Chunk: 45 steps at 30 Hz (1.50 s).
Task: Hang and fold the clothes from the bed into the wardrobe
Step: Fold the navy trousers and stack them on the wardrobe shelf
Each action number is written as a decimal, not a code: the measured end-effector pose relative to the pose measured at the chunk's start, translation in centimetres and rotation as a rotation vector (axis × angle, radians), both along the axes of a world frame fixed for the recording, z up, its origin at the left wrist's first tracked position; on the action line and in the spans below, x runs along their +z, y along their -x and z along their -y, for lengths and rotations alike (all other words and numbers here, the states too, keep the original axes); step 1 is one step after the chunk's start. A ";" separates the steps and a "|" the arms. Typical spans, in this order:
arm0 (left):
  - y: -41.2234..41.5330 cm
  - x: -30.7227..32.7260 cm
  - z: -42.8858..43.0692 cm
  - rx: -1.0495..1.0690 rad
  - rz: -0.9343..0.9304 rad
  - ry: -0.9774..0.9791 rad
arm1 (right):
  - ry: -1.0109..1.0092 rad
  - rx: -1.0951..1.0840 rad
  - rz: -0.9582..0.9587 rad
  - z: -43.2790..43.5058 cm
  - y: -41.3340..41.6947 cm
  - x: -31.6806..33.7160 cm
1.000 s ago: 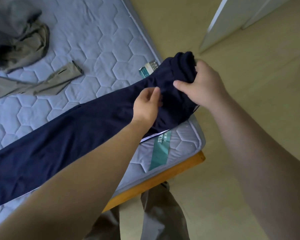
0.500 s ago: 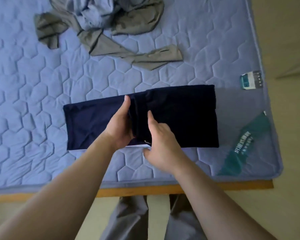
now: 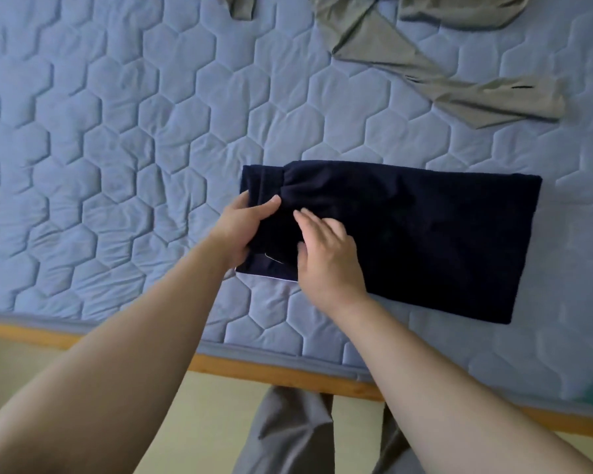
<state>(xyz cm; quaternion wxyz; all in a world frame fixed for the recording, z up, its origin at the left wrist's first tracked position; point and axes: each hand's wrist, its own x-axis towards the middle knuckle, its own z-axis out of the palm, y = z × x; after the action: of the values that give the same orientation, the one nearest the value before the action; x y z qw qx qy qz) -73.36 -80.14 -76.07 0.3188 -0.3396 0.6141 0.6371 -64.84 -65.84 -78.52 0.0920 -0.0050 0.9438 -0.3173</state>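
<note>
Near the bed's (image 3: 83, 206) near edge, the navy trousers (image 3: 425, 241) now lie shorter, folded again, left hand (image 3: 243, 227) pinching their left end, right hand (image 3: 326, 258) flat, fingers spread, pressing them.

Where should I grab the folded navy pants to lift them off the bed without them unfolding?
Probably the two short ends together. The navy pants lie flat as a wide rectangle on the mattress. The left hand already pinches the left end, where the layers stack; the right hand rests flat beside it. Slide that hand under the right end, then lift level.
</note>
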 end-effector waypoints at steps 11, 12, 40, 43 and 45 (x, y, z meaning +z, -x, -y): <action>-0.3 -5.7 3.3 -0.249 -0.148 0.515 | -0.195 -0.009 -0.044 2.0 0.8 -3.2; -0.5 -6.1 3.1 -0.260 -0.182 0.590 | -0.218 -0.020 -0.078 2.0 0.9 -3.2; -1.8 -10.5 -0.1 -1.219 -0.745 1.242 | -0.612 -0.197 0.196 -16.6 -2.1 -8.3; -1.4 -9.7 -0.7 -1.274 -0.700 1.250 | -0.637 -0.331 0.317 -21.7 -5.1 -8.2; -1.1 -9.1 -0.8 -1.299 -0.644 1.247 | -0.638 -0.345 0.370 -23.5 -6.5 -8.3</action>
<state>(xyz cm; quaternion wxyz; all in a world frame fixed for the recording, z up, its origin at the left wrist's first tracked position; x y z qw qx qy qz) -72.30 -79.32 -85.21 0.1876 0.1503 0.9697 -0.0433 -58.37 -42.38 -86.84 0.2025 0.2396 0.9494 -0.0150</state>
